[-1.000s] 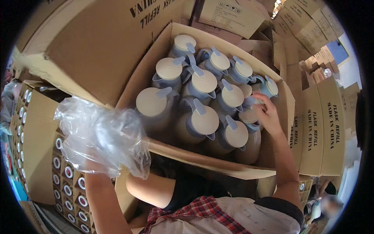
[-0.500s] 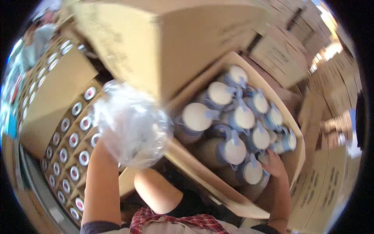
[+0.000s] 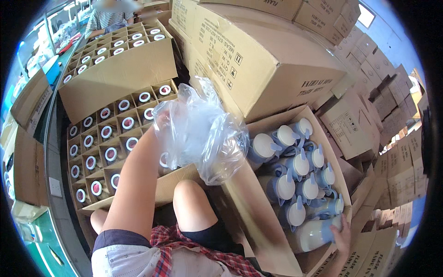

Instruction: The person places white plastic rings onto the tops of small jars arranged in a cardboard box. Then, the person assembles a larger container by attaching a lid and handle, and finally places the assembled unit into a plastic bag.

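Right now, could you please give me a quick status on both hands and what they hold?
Left hand raised, gripping crumpled clear plastic bag. Right hand on blue-and-white flask lying at open carton edge. Upright flasks crowd behind it.

I have only my head camera, looking steeply down from above and close. My left hand [image 3: 162, 121] sits raised mid-frame, my right hand [image 3: 342, 236] low at the right edge. Its fisheye bends the carton edges beyond both hands.
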`<state>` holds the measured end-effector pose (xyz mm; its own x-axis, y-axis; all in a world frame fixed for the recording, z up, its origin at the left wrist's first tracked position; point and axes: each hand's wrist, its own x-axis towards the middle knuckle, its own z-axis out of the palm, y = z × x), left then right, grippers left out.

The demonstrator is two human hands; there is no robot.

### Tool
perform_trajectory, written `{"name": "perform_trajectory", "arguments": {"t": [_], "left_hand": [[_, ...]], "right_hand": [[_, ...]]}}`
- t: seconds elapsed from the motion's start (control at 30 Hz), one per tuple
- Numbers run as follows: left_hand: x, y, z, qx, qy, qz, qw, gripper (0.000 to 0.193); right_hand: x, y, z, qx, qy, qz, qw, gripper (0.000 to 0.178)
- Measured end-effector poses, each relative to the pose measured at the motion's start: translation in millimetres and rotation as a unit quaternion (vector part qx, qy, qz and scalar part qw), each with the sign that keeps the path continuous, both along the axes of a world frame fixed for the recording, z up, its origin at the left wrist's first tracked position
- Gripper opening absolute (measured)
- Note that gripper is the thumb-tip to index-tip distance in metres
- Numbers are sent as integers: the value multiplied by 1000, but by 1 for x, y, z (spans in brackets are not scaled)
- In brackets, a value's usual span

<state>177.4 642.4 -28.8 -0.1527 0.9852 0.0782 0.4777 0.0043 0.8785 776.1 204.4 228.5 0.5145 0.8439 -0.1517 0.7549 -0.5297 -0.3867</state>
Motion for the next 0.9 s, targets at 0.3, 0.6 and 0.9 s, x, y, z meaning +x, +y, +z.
{"name": "perform_trajectory", "arguments": {"t": [0.3,0.6,0.9], "left_hand": [[-105,-203,114,178,-351,179,902,21],[-42,-480,164,273,-83,128,950,91],[-38,-512,98,222,67,156,960,18]], "right_hand": [[-62,-36,109,395,132,109,903,68],[-335,38,-112,53,717,217,660,60],[-445,38,-92,306,235,690,612,37]]}}
